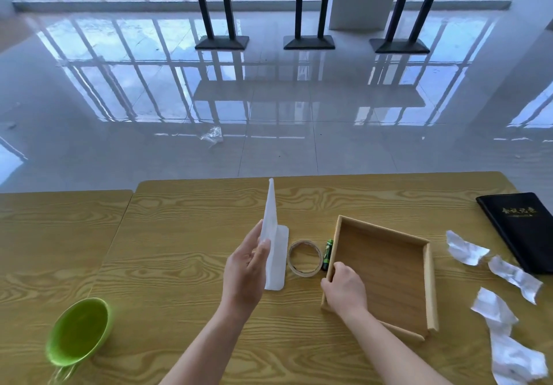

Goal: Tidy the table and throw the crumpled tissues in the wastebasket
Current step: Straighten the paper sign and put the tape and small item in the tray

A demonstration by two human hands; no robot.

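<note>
Left hand (244, 268) grip pinches a white sheet (273, 235) upright; right hand (344, 290) grip clasps the wooden tray (429, 289) wall. Crumpled tissues (505, 274) lie at the desk's (167, 235) right; green wastebasket (78, 331) front-left.

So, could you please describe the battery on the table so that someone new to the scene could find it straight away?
Start at the shallow wooden tray right of centre on the wooden table, whose left wall the right hand grips. Just outside that wall, between it and the ring of tape, lies the battery. It is the only small green and black cylinder there.
</note>
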